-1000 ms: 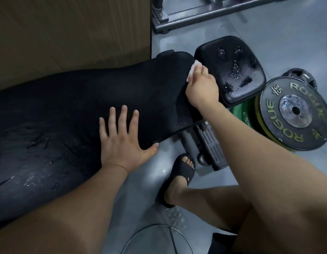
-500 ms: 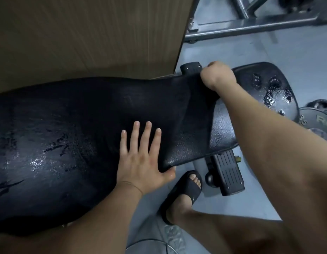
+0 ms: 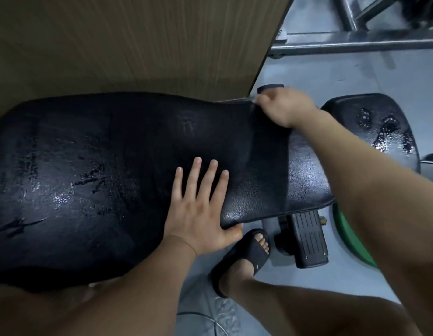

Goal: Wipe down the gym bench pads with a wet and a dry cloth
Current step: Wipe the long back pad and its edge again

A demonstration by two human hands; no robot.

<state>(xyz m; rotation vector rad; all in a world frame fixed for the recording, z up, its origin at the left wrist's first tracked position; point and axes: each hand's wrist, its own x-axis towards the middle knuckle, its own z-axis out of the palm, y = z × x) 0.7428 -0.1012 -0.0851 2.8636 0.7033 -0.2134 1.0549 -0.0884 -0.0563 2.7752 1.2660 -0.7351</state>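
The left hand (image 3: 198, 214) lies flat on the long black bench pad (image 3: 101, 166). The right hand (image 3: 283, 107) sits at its thin end; I cannot tell its grip.

Single head-worn wide-angle view, looking steeply down from just above the back pad (image 3: 113, 178), so close the pad fills most of the frame. Seat pad (image 3: 370, 122) lies off its right end. Wood panel (image 3: 137, 40) is beyond its far edge, grey floor (image 3: 319, 69) at its far right.

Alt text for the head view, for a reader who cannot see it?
A person's left hand lies flat on a wet black back pad while the right hand curls over its far corner. A droplet-covered seat pad sits beyond.
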